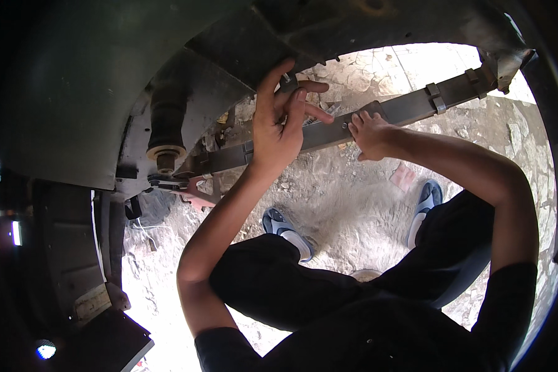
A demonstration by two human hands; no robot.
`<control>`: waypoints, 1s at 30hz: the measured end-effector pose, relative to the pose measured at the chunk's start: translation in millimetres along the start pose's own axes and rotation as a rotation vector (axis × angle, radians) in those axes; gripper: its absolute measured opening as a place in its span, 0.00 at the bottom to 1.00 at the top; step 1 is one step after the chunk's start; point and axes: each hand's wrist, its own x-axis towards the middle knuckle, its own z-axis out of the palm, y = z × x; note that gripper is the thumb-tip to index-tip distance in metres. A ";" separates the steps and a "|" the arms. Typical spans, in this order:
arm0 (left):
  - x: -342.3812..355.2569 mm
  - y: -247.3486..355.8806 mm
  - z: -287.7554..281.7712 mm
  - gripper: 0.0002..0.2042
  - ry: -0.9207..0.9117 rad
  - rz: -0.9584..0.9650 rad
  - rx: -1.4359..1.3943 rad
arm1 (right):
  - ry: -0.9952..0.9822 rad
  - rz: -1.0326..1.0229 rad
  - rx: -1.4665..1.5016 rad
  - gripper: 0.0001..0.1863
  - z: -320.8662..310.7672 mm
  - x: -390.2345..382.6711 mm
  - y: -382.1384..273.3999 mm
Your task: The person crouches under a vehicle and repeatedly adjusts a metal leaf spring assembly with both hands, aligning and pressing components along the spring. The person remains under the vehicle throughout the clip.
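Left hand [279, 131], fingers spread around a small dark cylindrical fitting [288, 82] near a long grey metal bar [412, 106], grip unclear; right hand [377, 136] touching that bar; likely a positioning step, calling next for alignment.

Rough, pale, dusty floor [347, 208] beneath you.
Below your left hand [283, 124], it carries your left blue slide [277, 221]; your right blue slide [430, 194] rests below and right of your right hand [373, 135]. Nearer that hand, just below, shows a flat reddish patch [404, 177], slab or stain you can't tell.
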 end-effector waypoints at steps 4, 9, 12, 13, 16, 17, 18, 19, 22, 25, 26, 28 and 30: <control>4.3 -3.4 -2.3 0.21 -0.017 0.060 0.040 | 0.077 -0.013 -0.019 0.49 5.4 6.4 9.1; -0.9 -1.4 -5.0 0.20 -0.004 0.039 0.041 | 0.130 -0.027 -0.016 0.47 12.8 6.7 7.0; -0.2 -1.7 -6.1 0.19 -0.001 0.051 0.088 | 0.156 -0.008 -0.016 0.47 14.3 7.6 8.4; 0.7 -1.3 -6.6 0.19 0.001 0.048 0.112 | 0.151 -0.001 -0.017 0.46 13.4 7.6 6.8; -1.2 5.3 -2.8 0.18 0.025 -0.041 0.095 | 0.038 0.003 -0.032 0.46 11.5 6.3 -6.1; -1.7 3.7 -2.9 0.18 0.019 -0.020 0.085 | 0.063 -0.009 -0.038 0.45 10.3 6.0 -4.7; -0.8 2.4 -3.9 0.18 0.013 0.003 0.075 | 0.088 -0.019 -0.046 0.44 8.7 6.7 -0.4; -0.2 1.3 -4.6 0.18 0.007 0.027 0.064 | 0.113 -0.029 -0.053 0.43 7.8 6.7 2.3; -0.2 -1.1 -4.1 0.19 0.001 0.034 0.046 | 0.162 -0.010 -0.081 0.41 12.0 4.5 3.6; 0.5 -4.5 -4.4 0.20 -0.027 0.046 0.065 | 0.141 -0.007 -0.060 0.44 16.9 2.0 -2.9; 0.8 -5.6 -5.6 0.20 -0.038 0.048 0.063 | 0.163 -0.019 -0.063 0.44 16.4 3.3 -1.5; 0.4 -7.2 -7.3 0.21 -0.059 0.048 0.051 | 0.198 -0.043 -0.066 0.43 16.8 9.2 9.1; 0.6 -5.7 -11.5 0.22 -0.090 0.050 0.116 | 0.185 -0.042 -0.052 0.43 18.4 10.8 10.7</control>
